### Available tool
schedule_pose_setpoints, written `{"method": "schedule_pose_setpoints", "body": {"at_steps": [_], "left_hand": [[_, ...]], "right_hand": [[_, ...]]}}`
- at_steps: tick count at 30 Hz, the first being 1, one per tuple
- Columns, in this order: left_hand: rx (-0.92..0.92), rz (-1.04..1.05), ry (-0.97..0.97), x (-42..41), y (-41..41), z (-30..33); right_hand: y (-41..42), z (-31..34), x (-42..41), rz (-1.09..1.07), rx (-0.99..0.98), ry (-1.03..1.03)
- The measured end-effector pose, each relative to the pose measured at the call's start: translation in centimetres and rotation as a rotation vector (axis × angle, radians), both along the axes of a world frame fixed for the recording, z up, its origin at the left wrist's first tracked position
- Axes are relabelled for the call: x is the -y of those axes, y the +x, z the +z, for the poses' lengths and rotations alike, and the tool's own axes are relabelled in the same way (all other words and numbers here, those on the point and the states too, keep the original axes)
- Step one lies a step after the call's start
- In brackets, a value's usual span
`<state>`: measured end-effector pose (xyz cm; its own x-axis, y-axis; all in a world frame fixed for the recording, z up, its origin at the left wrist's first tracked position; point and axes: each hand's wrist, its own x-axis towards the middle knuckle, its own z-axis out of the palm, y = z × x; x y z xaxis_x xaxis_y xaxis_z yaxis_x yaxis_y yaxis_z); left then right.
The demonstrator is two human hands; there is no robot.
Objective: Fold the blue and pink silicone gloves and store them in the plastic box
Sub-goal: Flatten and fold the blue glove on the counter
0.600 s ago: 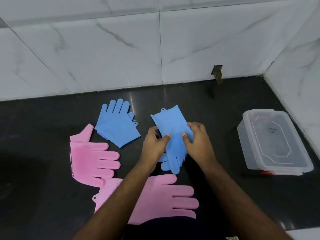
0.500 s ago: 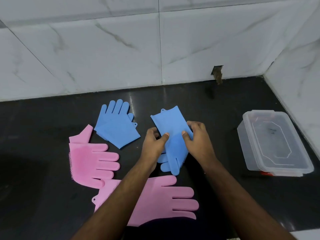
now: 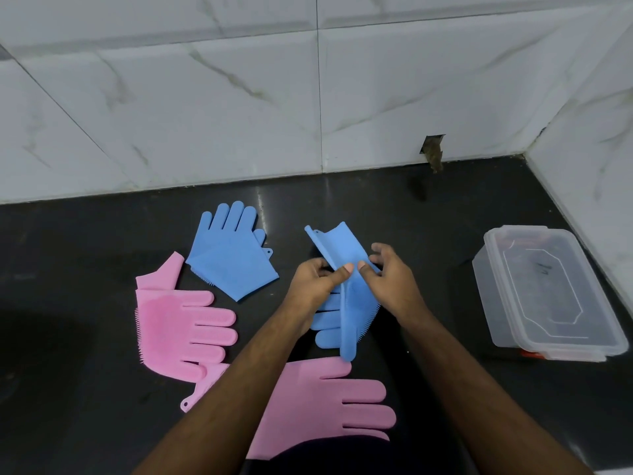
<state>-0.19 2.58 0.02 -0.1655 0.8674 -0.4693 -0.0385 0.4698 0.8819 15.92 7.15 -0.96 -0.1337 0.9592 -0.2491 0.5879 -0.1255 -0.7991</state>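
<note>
Marble-patterned white tiles back a dark, glossy desk (image 3: pixel 428 214), and at the centre of the frame I have both hands on one blue glove (image 3: pixel 346 303). My left hand (image 3: pixel 317 282) pinches its left edge with thumb on top; my right hand (image 3: pixel 390 279) pinches the right edge just beside it, thumbs almost touching. The glove's long axis runs from upper left, where the cuff lifts off the desk, down to the fingers pointing at the lower centre of the frame, and it is creased lengthwise between my hands.

What I judge the coming move turns on: the plastic box (image 3: pixel 548 293) sits well apart at the right edge of the frame, lid apparently on, nearer my right hand. So the folded glove must travel rightward, and that hand is the natural carrier.

Elsewhere, a second blue glove (image 3: pixel 233 258) lies upper left of my hands, one pink glove (image 3: pixel 178 320) at the left, another pink glove (image 3: pixel 325 406) under my forearms.
</note>
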Motion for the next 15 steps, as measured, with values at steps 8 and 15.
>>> {"method": "schedule_pose_setpoints", "body": {"at_steps": [8, 15], "left_hand": [[-0.208, -0.081, 0.059, -0.4, -0.8, 1.0], [-0.198, -0.217, 0.183, -0.5, -2.3, 4.7]], "right_hand": [[-0.3, 0.9, 1.0, 0.204, 0.052, 0.101], [-0.2, 5.5, 1.1, 0.478, 0.028, 0.560]]}}
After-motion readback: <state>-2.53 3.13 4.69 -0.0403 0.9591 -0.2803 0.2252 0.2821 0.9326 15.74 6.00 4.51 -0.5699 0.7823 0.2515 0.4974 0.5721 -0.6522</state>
